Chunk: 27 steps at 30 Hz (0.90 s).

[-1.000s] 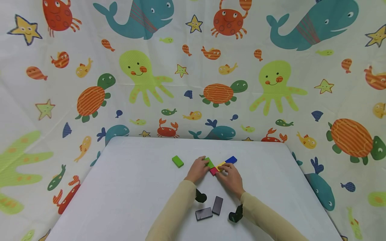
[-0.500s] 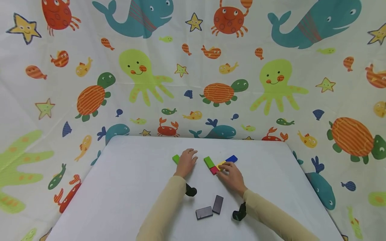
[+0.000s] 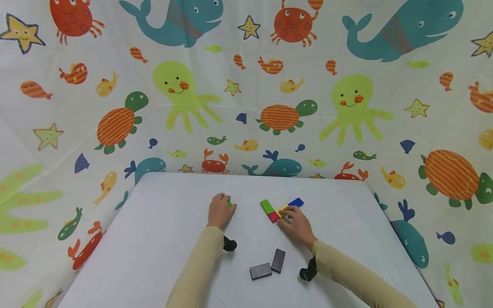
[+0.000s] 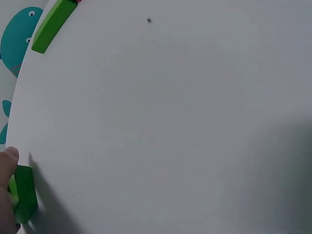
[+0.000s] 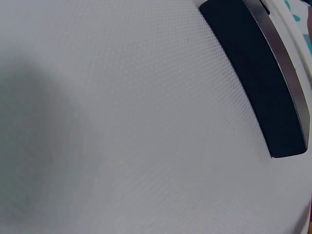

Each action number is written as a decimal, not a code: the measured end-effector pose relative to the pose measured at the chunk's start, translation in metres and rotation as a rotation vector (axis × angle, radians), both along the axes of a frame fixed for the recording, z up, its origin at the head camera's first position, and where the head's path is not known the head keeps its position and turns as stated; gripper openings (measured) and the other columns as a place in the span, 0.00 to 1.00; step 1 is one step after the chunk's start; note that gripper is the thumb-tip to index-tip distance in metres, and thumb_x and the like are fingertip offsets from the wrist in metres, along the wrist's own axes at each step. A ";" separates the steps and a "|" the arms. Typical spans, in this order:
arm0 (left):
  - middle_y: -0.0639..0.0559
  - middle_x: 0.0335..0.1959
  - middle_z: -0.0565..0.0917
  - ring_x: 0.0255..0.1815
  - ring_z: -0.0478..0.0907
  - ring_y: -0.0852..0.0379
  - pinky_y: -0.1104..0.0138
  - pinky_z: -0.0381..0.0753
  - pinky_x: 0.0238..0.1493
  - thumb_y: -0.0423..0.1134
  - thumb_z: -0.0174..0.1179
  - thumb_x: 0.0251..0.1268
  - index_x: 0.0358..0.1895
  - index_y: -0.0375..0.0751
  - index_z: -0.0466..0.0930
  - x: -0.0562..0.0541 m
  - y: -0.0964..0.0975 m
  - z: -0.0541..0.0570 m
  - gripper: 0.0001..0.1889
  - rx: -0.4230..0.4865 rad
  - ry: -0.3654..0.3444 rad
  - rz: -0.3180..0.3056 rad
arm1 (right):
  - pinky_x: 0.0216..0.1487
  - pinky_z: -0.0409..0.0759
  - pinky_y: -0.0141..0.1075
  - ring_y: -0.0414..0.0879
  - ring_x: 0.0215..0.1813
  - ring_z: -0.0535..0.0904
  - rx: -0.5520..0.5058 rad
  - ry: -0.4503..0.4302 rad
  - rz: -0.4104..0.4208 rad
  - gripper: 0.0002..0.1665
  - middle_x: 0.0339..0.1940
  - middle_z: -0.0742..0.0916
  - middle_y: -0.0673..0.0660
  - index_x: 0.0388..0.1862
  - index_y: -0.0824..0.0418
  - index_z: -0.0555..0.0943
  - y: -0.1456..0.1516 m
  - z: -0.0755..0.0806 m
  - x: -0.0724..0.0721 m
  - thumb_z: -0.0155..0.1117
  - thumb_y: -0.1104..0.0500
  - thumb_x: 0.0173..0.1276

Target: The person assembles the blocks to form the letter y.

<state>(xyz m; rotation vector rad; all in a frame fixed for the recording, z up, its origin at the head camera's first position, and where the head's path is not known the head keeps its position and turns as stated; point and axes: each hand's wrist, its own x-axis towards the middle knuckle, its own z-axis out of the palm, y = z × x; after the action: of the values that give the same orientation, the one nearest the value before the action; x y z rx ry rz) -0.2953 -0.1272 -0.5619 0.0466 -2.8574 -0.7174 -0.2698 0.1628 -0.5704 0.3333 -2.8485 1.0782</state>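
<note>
My left hand (image 3: 220, 211) has its fingers around a green block (image 3: 229, 203), mostly hidden by the hand in the head view. The left wrist view shows the thumb beside that green block (image 4: 25, 195), low on the table. My right hand (image 3: 296, 224) pinches a yellow block (image 3: 283, 211) between thumb and fingers, partly covering it. This yellow piece stands in a V-shaped row: a blue block (image 3: 296, 202) at its far end, a red block (image 3: 274, 217) at the corner, and another green block (image 3: 266, 207) running up and left from the red one.
Two dark grey blocks lie nearer the person, one sideways (image 3: 260, 271) and one more upright (image 3: 278, 260), their corners close together. The white table (image 3: 161, 239) ends at a wall cloth (image 3: 239, 94) printed with sea animals.
The left hand has left the green block in the row, moved left, and taken hold of the separate green block. The right hand has stayed almost still at the yellow block.
</note>
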 end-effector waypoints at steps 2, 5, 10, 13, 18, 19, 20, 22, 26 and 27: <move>0.35 0.60 0.74 0.62 0.69 0.39 0.48 0.69 0.62 0.46 0.63 0.65 0.57 0.32 0.79 0.002 0.000 0.000 0.24 0.007 0.003 -0.013 | 0.51 0.78 0.46 0.50 0.50 0.79 0.004 -0.003 0.003 0.20 0.54 0.80 0.55 0.51 0.58 0.85 0.000 0.001 0.000 0.73 0.53 0.61; 0.36 0.61 0.74 0.62 0.69 0.39 0.47 0.69 0.61 0.47 0.60 0.65 0.59 0.33 0.78 0.004 0.000 -0.001 0.25 -0.036 -0.007 -0.033 | 0.51 0.78 0.46 0.50 0.50 0.79 0.002 -0.009 0.009 0.20 0.53 0.80 0.55 0.51 0.58 0.85 0.000 0.001 0.000 0.73 0.54 0.61; 0.36 0.60 0.74 0.61 0.68 0.37 0.46 0.70 0.59 0.42 0.57 0.60 0.61 0.34 0.77 0.003 0.001 -0.004 0.26 -0.138 0.026 -0.104 | 0.52 0.78 0.46 0.50 0.50 0.79 0.003 -0.010 0.009 0.20 0.53 0.80 0.55 0.51 0.58 0.86 0.000 0.001 -0.001 0.74 0.54 0.61; 0.35 0.61 0.73 0.61 0.69 0.38 0.50 0.73 0.58 0.38 0.58 0.60 0.62 0.31 0.75 0.002 0.003 -0.005 0.26 -0.099 0.034 -0.131 | 0.53 0.78 0.46 0.50 0.50 0.79 0.000 -0.015 0.007 0.20 0.53 0.80 0.55 0.51 0.58 0.86 0.000 0.001 -0.001 0.74 0.54 0.60; 0.36 0.62 0.70 0.60 0.70 0.42 0.53 0.75 0.58 0.35 0.61 0.63 0.65 0.31 0.72 -0.001 0.010 -0.002 0.26 0.010 -0.003 -0.132 | 0.52 0.78 0.47 0.50 0.50 0.79 -0.004 -0.007 0.010 0.20 0.53 0.80 0.56 0.50 0.60 0.86 0.000 0.000 -0.001 0.74 0.54 0.60; 0.36 0.62 0.70 0.59 0.70 0.43 0.53 0.75 0.58 0.35 0.61 0.63 0.65 0.31 0.72 -0.002 0.011 -0.002 0.26 0.022 -0.011 -0.132 | 0.52 0.78 0.47 0.50 0.50 0.79 -0.005 -0.007 0.009 0.20 0.53 0.80 0.56 0.50 0.60 0.86 0.000 -0.001 -0.001 0.74 0.54 0.60; 0.37 0.61 0.70 0.59 0.70 0.43 0.53 0.75 0.58 0.35 0.62 0.63 0.65 0.31 0.72 -0.003 0.013 -0.001 0.26 0.034 -0.019 -0.134 | 0.52 0.78 0.47 0.50 0.50 0.79 -0.008 -0.008 0.007 0.20 0.53 0.80 0.56 0.50 0.60 0.86 0.001 -0.001 -0.001 0.74 0.54 0.60; 0.37 0.61 0.71 0.58 0.71 0.44 0.54 0.75 0.59 0.36 0.63 0.64 0.64 0.31 0.73 -0.004 0.016 -0.001 0.26 0.045 -0.029 -0.140 | 0.52 0.78 0.46 0.50 0.50 0.79 -0.009 -0.011 0.002 0.21 0.53 0.80 0.56 0.50 0.60 0.86 0.001 -0.002 -0.001 0.74 0.53 0.60; 0.37 0.60 0.71 0.57 0.72 0.44 0.54 0.75 0.58 0.35 0.65 0.63 0.62 0.31 0.74 -0.005 0.022 -0.001 0.24 0.049 -0.027 -0.154 | 0.52 0.78 0.46 0.50 0.50 0.79 -0.029 -0.018 -0.016 0.20 0.53 0.80 0.56 0.49 0.59 0.86 0.000 -0.002 -0.001 0.74 0.51 0.61; 0.37 0.59 0.71 0.57 0.72 0.44 0.55 0.75 0.58 0.35 0.65 0.63 0.61 0.31 0.75 -0.005 0.023 -0.001 0.24 0.044 -0.025 -0.156 | 0.52 0.78 0.46 0.50 0.50 0.79 -0.033 -0.020 -0.023 0.20 0.53 0.80 0.56 0.49 0.59 0.86 -0.001 -0.002 -0.001 0.73 0.51 0.61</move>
<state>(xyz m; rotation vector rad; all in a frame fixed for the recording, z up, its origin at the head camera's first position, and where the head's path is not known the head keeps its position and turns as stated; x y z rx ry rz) -0.3006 -0.1039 -0.5625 -0.1633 -2.8923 -0.8151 -0.2706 0.1618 -0.5720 0.2888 -2.8410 1.1299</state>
